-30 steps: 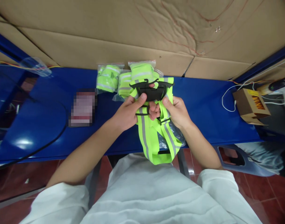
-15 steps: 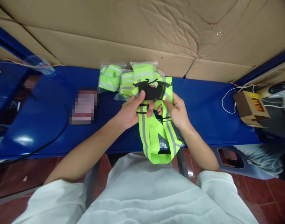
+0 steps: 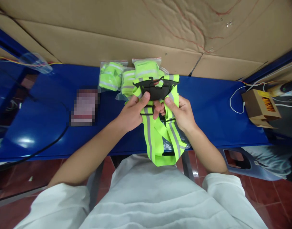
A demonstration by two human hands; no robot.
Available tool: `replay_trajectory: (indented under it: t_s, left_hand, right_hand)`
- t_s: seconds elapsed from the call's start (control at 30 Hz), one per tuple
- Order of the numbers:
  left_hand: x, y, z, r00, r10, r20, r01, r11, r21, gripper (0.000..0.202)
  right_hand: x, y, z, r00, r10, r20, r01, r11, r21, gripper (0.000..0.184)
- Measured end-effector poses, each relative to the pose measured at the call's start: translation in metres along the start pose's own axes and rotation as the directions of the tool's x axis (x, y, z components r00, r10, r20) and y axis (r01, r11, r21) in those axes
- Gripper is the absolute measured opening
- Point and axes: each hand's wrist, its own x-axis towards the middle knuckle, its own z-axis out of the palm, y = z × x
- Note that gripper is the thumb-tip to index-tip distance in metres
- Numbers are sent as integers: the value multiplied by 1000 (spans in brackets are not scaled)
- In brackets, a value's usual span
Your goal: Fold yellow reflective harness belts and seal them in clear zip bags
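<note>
A neon-yellow reflective strap harness (image 3: pixel 149 136) with grey stripes hangs in a loop over the table's front edge. My left hand (image 3: pixel 133 111) grips its left side, the thumb pressed on a black plastic buckle piece (image 3: pixel 157 90). My right hand (image 3: pixel 182 111) pinches the strap on the right, its thumb by the buckle's lower right edge. Several fingertips show behind the buckle, between the straps. Black strap sliders sit below each hand. Behind the harness lie clear zip bags (image 3: pixel 111 76) of folded yellow strap.
On the blue table (image 3: pixel 208 108), a blurred-out flat item (image 3: pixel 85 106) lies left of the bags. A clear plastic cup (image 3: pixel 38 62) is at the far left. An open cardboard box (image 3: pixel 260 106) and white cable stand at the right. A cardboard wall (image 3: pixel 100 41) runs along the back.
My right thumb has shifted slightly up and left toward the buckle. Both hands keep hold of the harness, and the view has moved a little.
</note>
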Motion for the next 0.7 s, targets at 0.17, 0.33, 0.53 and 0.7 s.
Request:
replay_trajectory:
  t_s: [0.17, 0.33, 0.53, 0.7]
  left_hand:
    - [5, 5, 1, 992, -120, -30, 118, 990, -75, 51]
    - [1, 15, -2, 954, -278, 112, 295, 936, -192, 73]
    - [-1, 25, -12, 899, -360, 251, 412, 889, -200, 79]
    - [-1, 24, -7, 952, -287, 109, 304, 928, -214, 27]
  right_hand:
    - [0, 4, -3, 996, -56, -67, 51, 996, -75, 35]
    - [6, 6, -19, 959, -267, -92, 202, 875, -440, 34]
    - [5, 3, -37, 903, -408, 134, 412, 735, -538, 34]
    - [8, 2, -26, 961, -276, -29, 233, 859, -457, 33]
